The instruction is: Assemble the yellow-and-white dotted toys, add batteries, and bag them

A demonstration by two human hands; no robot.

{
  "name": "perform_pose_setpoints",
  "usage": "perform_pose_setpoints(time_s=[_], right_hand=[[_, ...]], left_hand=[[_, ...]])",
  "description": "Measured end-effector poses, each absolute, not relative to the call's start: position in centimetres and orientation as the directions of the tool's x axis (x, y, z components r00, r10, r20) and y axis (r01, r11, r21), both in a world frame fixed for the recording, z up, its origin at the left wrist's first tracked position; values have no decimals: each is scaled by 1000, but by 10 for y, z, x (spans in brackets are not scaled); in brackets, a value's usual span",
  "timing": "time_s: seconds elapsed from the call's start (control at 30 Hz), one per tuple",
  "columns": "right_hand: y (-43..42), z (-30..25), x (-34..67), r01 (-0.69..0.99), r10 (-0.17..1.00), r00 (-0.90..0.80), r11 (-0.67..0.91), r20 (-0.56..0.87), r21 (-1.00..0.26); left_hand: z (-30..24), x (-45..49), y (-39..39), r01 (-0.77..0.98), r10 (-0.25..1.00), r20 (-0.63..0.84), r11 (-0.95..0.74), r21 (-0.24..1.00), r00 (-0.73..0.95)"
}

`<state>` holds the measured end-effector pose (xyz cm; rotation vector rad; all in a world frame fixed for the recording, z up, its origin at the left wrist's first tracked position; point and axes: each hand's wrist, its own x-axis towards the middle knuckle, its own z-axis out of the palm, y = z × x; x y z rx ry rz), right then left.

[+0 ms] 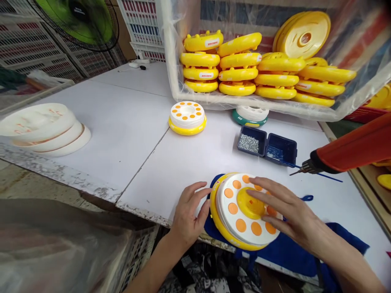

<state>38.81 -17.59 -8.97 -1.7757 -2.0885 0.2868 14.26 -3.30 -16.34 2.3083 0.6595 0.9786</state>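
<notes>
In the head view, a round toy part point(224, 203) sits on a blue cloth point(293, 252) at the table's front edge. It has a yellow base, a white ring with orange dots, and a yellow disc point(249, 203) in its middle. My right hand point(290, 209) lies over the ring with fingers spread, the fingertips at the yellow disc. Beside the left rim is my left hand point(191, 211), its fingers apart and holding nothing; whether it touches the rim I cannot tell.
A plastic-lined crate point(172, 53) holds stacked yellow parts point(200, 60). Nearer stand another dotted part point(187, 118), a green-based part point(249, 118) and a box of small metal pieces point(252, 140). A red power screwdriver point(351, 144) hangs at right. White rings point(61, 130) are stacked left.
</notes>
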Motion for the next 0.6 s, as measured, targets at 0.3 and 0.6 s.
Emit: perform_pose_setpoints(time_s=[0.3, 0.6], right_hand=[[-168, -128, 389, 912, 970, -72, 158, 230, -378], [-226, -123, 408, 822, 845, 416, -191, 336, -537]], left_hand=[[-219, 121, -29, 478, 688, 415, -719, 505, 596], [-220, 125, -31, 483, 691, 438, -719, 500, 575]])
